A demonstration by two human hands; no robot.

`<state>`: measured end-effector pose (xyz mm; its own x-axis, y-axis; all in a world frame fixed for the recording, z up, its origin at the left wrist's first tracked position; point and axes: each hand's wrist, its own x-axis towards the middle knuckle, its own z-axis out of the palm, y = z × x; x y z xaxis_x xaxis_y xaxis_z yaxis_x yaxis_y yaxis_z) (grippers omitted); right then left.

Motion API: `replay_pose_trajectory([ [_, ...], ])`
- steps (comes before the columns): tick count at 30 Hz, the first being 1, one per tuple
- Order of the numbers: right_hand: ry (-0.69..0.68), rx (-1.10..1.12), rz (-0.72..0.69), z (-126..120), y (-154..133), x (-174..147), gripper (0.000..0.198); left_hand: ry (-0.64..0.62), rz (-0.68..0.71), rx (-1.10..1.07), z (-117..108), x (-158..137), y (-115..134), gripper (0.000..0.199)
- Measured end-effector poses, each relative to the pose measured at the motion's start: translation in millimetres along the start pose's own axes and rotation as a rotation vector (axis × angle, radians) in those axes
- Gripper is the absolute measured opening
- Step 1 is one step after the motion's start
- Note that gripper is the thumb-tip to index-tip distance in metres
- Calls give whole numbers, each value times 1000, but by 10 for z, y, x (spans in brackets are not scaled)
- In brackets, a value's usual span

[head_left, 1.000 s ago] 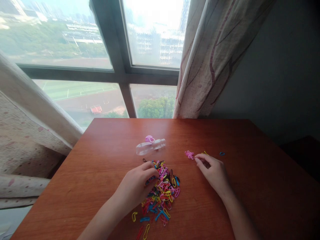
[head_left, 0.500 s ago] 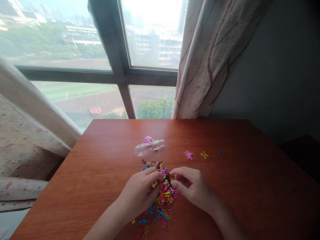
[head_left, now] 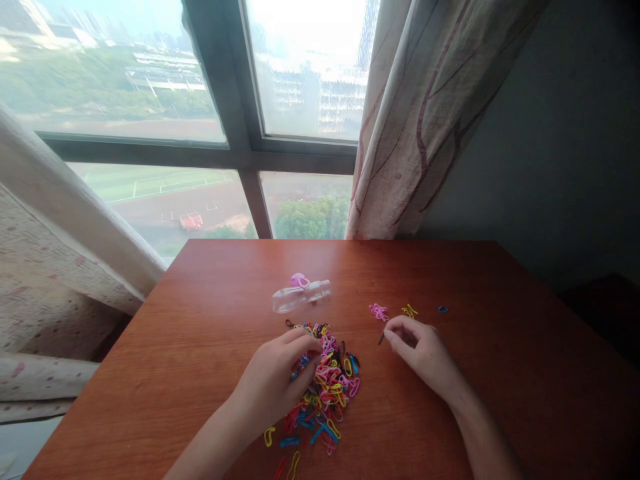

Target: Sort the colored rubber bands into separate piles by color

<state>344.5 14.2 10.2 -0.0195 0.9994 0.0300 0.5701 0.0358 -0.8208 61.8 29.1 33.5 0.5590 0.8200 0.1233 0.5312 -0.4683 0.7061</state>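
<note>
A loose heap of small coloured rubber bands (head_left: 333,383) lies on the wooden table, in pink, yellow, red, blue and black. Over its left side is my left hand (head_left: 283,367), fingers curled and thumb tip close to the index tip; whatever may be between them is hidden. To the right of the heap, my right hand (head_left: 420,350) pinches a dark rubber band (head_left: 381,338) between thumb and index finger, just above the table. Beyond that hand are a small pink group of bands (head_left: 379,312), a few yellow bands (head_left: 409,311) and a single blue band (head_left: 443,309).
A clear plastic bottle (head_left: 303,297) lies on its side behind the heap, with a pink object (head_left: 299,281) against it. The table (head_left: 200,320) meets a window and curtains (head_left: 395,133) at its back edge. Stray bands (head_left: 294,465) lie near the front.
My right hand has moved right, away from the heap, carrying a dark rubber band. My left hand stays over the heap, nearly in place.
</note>
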Motion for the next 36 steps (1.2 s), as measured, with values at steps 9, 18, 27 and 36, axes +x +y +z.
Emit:
replay_pose_trajectory([
  [9, -75, -170, 52, -160, 224, 14, 20, 47, -111, 83, -130, 2, -104, 13],
  [18, -111, -243, 47, -128, 193, 5, 21, -18, -147, 118, -140, 4, -114, 13],
  [27, 10, -94, -31, -72, -87, -52, 24, -98, -16, 151, -29, -8, -12, 14],
  [36, -107, 36, -97, 347, -393, -166, 20, -181, -52, 288, 119, -24, -3, 12],
])
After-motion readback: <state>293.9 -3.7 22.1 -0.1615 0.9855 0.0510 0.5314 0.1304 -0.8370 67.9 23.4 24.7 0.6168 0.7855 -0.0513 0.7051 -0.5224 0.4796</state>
